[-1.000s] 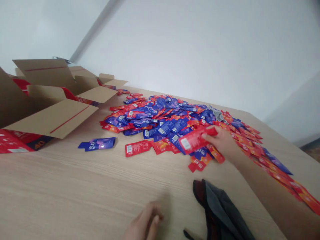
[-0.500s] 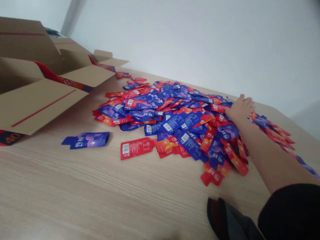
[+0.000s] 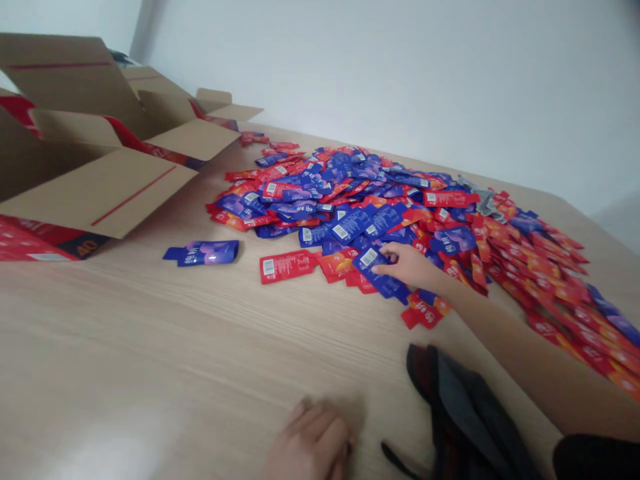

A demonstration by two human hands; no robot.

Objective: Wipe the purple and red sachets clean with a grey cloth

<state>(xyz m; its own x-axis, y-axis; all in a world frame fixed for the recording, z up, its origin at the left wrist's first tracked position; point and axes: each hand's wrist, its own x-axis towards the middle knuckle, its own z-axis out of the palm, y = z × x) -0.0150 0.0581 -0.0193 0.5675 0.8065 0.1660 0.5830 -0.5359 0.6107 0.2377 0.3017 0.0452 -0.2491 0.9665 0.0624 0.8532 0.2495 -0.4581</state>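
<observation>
A broad heap of flat red and blue pouches lies across the table. My right hand is at the near edge of this heap, thumb and fingers closed on a blue pouch with a white barcode label, which still lies among the others. Low in the view, my left hand rests over the table with its fingers curled under; whatever they hold, if anything, is hidden. To the left of the heap are a single red pouch and a single blue pouch.
Open cardboard boxes with spread flaps stand on the left. A dark grey and black cloth item lies near the front, below my right forearm. Rows of red pouches extend to the right, and a crumpled grey piece sits behind. A white wall rises behind the table.
My right hand has come back from the far right of the heap to the blue pouch at its near edge. My left hand has entered at the bottom. The view has shifted slightly.
</observation>
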